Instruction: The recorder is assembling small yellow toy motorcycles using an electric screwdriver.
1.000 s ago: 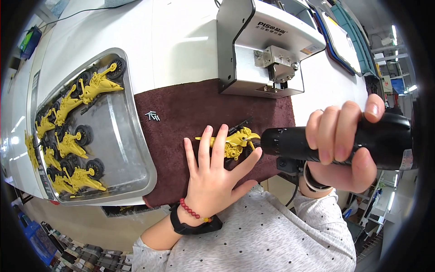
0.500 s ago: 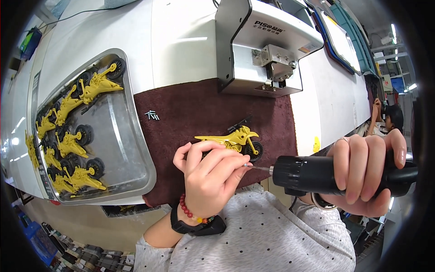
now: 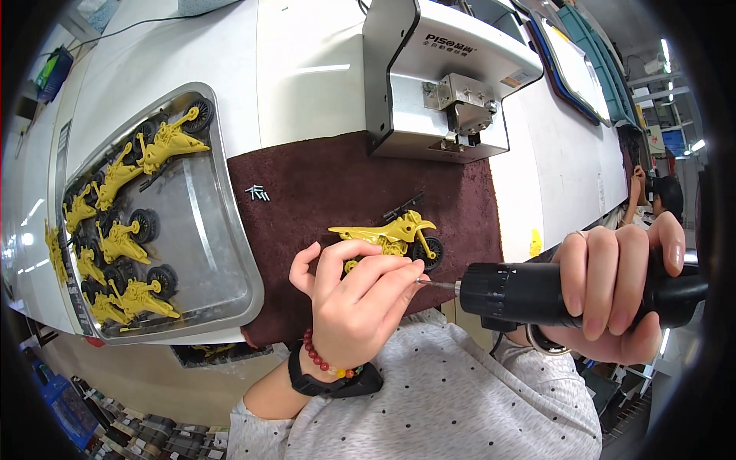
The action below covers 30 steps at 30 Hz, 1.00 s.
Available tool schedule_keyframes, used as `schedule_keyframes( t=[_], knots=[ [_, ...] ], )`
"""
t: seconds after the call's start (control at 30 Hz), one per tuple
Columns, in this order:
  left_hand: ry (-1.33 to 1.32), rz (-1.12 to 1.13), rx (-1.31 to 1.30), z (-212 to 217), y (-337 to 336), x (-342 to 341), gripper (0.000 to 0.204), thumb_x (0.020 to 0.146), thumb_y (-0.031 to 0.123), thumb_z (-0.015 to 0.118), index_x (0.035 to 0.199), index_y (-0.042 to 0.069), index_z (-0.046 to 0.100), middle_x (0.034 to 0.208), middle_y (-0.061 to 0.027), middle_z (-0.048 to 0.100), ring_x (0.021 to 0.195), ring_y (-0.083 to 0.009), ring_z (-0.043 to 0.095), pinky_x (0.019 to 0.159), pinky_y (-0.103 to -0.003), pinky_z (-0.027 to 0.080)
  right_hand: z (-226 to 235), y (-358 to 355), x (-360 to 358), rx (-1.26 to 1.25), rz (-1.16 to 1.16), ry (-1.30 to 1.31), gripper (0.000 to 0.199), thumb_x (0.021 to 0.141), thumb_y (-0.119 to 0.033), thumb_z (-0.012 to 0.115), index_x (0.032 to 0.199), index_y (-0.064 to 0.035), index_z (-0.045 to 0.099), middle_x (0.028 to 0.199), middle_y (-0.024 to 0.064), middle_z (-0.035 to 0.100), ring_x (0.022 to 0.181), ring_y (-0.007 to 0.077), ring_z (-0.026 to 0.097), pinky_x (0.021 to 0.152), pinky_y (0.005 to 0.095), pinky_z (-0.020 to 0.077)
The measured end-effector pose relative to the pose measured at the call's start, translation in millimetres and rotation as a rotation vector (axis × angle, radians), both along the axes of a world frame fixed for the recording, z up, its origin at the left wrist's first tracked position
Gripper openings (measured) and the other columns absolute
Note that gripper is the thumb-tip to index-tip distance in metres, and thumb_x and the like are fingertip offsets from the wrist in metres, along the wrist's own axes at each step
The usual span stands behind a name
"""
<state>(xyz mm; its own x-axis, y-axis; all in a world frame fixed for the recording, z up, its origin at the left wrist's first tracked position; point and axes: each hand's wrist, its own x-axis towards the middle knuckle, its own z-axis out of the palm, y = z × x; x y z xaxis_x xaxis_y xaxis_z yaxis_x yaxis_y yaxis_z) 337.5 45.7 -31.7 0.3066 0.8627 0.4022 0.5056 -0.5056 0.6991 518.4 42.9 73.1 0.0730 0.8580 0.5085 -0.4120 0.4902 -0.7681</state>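
My right hand wraps round a black electric screwdriver, held level with its bit pointing left. Thumb and fingertips of my left hand pinch a small screw at the bit's tip; the fingers hide most of that screw. Just beyond the left hand, a yellow toy motorcycle with black handlebars and a black wheel lies on a dark maroon cloth. The left fingers cover part of its near side. Several loose silver screws lie in a little pile on the cloth, left of the toy.
A metal tray at the left holds several more yellow toy motorcycles. Behind the cloth stands a silver and dark grey machine. Papers and blue trays lie at the far right, where another person sits.
My left fingertips have shifted slightly at the bit's tip, and less of the screw shows. The screwdriver has barely moved, and the toy stays on the cloth.
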Motion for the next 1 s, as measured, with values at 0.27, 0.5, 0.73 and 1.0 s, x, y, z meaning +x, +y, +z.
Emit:
schedule_keyframes(
  t=[0.27, 0.5, 0.73, 1.0],
  knots=[
    [0.019, -0.014, 0.043, 2, 0, 0, 0.015, 0.067, 0.021, 0.077, 0.081, 0.019, 0.073, 0.082, 0.0086, 0.066, 0.089, -0.0169, 0.055, 0.099, -0.041, 0.023, -3, 1, 0, 0.093, 0.057, -0.057, 0.038, 0.077, -0.009, 0.067, 0.106, -0.009, 0.042, 0.066, 0.0016, 0.058, 0.056, 0.013, 0.061, 0.062, 0.026, 0.0525],
    [0.021, -0.042, 0.044, -5, 3, 1, 0.017, 0.07, 0.023, 0.076, 0.085, 0.015, 0.073, 0.087, 0.0058, 0.066, 0.092, -0.0175, 0.056, 0.101, -0.042, 0.023, -6, 7, -3, 0.051, 0.076, -0.113, 0.038, 0.078, -0.01, 0.065, 0.108, -0.0105, 0.042, 0.067, 0.0, 0.057, 0.056, 0.0108, 0.059, 0.061, 0.0256, 0.0507],
    [0.143, 0.021, -0.069, -9, 8, -3, 0.042, 0.073, 0.034, 0.075, 0.107, 0.013, 0.065, 0.114, -0.0038, 0.06, 0.109, -0.0237, 0.053, 0.104, -0.044, 0.022, -7, 15, 1, 0.096, -0.001, -0.262, 0.038, 0.081, -0.013, 0.061, 0.113, -0.0098, 0.04, 0.071, -0.0005, 0.052, 0.059, 0.0108, 0.053, 0.062, 0.0274, 0.0428],
    [0.135, 0.011, -0.107, -22, 11, 2, 0.041, 0.072, 0.03, 0.075, 0.106, 0.011, 0.064, 0.103, -0.003, 0.059, 0.101, -0.0257, 0.049, 0.093, -0.043, 0.031, -22, 28, -7, 0.036, 0.062, -0.38, 0.04, 0.083, -0.015, 0.062, 0.115, -0.0091, 0.039, 0.071, 0.0016, 0.051, 0.058, 0.0125, 0.051, 0.061, 0.0286, 0.0407]
  ],
)
